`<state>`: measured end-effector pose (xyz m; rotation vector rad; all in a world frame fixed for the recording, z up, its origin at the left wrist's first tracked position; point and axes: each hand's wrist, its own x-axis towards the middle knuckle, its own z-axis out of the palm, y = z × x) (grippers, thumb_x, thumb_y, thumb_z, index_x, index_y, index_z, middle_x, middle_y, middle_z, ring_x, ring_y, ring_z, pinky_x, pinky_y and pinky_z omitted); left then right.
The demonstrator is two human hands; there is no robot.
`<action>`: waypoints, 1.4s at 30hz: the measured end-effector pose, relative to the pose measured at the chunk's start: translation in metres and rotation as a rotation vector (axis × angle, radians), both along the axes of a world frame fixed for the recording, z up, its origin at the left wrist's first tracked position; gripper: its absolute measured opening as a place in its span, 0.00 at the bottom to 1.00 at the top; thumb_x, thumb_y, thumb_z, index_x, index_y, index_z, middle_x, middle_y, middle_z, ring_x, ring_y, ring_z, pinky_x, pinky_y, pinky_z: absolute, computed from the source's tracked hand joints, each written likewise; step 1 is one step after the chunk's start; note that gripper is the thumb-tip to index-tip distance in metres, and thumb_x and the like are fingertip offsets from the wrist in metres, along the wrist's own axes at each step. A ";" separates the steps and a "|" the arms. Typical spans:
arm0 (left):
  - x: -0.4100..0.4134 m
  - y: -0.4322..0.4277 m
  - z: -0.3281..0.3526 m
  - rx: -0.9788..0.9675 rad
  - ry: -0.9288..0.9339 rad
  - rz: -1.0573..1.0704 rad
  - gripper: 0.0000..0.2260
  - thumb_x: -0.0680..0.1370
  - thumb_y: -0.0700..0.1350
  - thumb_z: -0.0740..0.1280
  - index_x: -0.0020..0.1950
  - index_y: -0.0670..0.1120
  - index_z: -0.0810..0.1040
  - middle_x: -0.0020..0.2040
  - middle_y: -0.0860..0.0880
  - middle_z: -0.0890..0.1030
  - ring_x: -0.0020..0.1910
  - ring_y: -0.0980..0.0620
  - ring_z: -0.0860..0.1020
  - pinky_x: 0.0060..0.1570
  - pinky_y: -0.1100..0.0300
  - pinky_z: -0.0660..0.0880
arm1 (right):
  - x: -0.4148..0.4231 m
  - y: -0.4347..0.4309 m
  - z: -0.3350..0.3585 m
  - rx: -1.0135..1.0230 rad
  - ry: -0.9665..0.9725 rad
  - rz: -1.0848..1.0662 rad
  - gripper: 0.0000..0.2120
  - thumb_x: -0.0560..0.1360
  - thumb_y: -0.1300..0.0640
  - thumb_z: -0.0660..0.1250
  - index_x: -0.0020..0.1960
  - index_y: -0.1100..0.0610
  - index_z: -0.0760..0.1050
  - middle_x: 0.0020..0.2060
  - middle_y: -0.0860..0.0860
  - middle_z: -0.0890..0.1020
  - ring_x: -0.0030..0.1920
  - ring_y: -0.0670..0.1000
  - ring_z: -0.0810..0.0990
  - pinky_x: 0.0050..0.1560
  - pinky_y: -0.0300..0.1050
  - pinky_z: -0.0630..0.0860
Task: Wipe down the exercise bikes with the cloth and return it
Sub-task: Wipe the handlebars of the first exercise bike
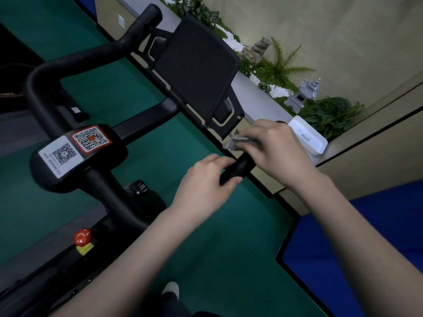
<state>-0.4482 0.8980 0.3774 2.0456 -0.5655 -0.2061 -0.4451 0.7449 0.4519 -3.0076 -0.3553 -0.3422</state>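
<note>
Black handlebar end (238,167) slants up-right, left hand (201,179) gripping it, right hand (272,149) pinching grey cloth (233,143) at its tip.

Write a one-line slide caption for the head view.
Left hand grips the handlebar end while the right hand holds a cloth against its tip.
</note>
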 end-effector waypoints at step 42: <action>0.016 -0.045 0.017 -0.085 -0.066 0.022 0.20 0.75 0.49 0.71 0.66 0.52 0.75 0.54 0.52 0.78 0.51 0.49 0.76 0.53 0.50 0.74 | 0.020 -0.039 0.010 0.452 -0.315 -0.300 0.04 0.73 0.61 0.71 0.46 0.59 0.83 0.39 0.46 0.80 0.42 0.40 0.75 0.44 0.24 0.67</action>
